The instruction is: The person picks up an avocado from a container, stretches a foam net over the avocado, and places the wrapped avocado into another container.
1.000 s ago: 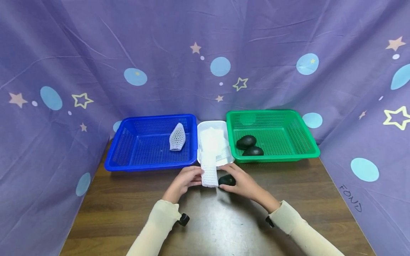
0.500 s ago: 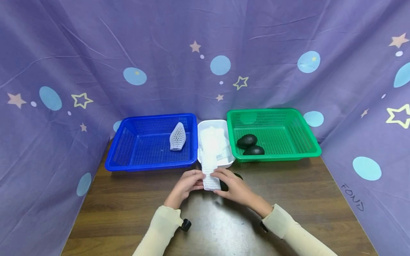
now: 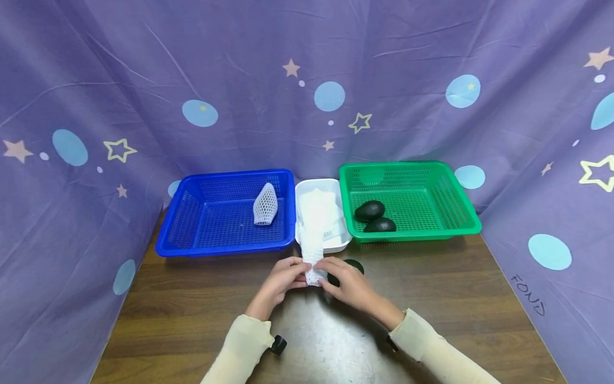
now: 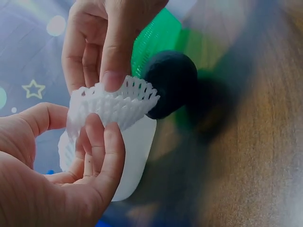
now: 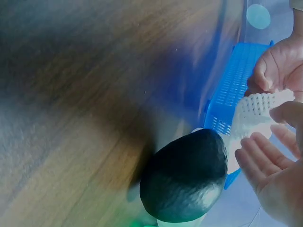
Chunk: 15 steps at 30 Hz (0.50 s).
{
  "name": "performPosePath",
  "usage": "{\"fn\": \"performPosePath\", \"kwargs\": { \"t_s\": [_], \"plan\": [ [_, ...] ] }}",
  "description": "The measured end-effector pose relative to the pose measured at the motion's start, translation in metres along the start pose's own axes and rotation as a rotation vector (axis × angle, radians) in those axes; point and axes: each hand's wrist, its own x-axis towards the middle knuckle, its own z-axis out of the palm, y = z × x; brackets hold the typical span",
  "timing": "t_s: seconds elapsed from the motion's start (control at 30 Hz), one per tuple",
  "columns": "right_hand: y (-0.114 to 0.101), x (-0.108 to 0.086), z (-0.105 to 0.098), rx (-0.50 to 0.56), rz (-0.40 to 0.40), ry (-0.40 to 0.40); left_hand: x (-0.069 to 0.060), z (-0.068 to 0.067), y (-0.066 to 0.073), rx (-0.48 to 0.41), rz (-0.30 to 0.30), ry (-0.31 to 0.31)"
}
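Observation:
A white foam net sleeve (image 3: 313, 255) stretches from the white tray towards me. My left hand (image 3: 282, 280) grips its near end from the left, fingers curled against the mesh in the left wrist view. At the rim of the same foam net (image 4: 111, 106), my right hand (image 3: 352, 285) pinches with its thumb on the mesh; its other fingers are partly hidden. The net's mouth is spread open. A dark avocado (image 5: 184, 175) lies on the table beside my right hand, apart from the net and partly covered by that hand in the head view.
A blue basket (image 3: 225, 249) at left holds one white net-covered shape (image 3: 266, 205). Two avocados (image 3: 370, 211) lie in the green basket (image 3: 422, 234) at right. Between the baskets stands a white tray (image 3: 338, 246) with more white foam nets. A purple curtain (image 3: 307, 138) hangs behind.
My right hand has left the avocado and moved left onto the foam net's near end. The left hand has shifted slightly right, and the net's end is now bunched between both hands.

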Motion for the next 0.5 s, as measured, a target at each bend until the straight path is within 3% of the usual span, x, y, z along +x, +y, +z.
{"fn": "performPosePath", "kwargs": {
  "t_s": [0.3,0.5],
  "plan": [
    [-0.003,-0.004,0.001,0.132,-0.035,0.061,-0.015,-0.001,0.004,0.023,-0.028,-0.043],
    [-0.003,-0.005,0.004,0.159,-0.045,0.098,-0.017,-0.005,0.000,0.089,0.054,-0.188]
  ]
}}
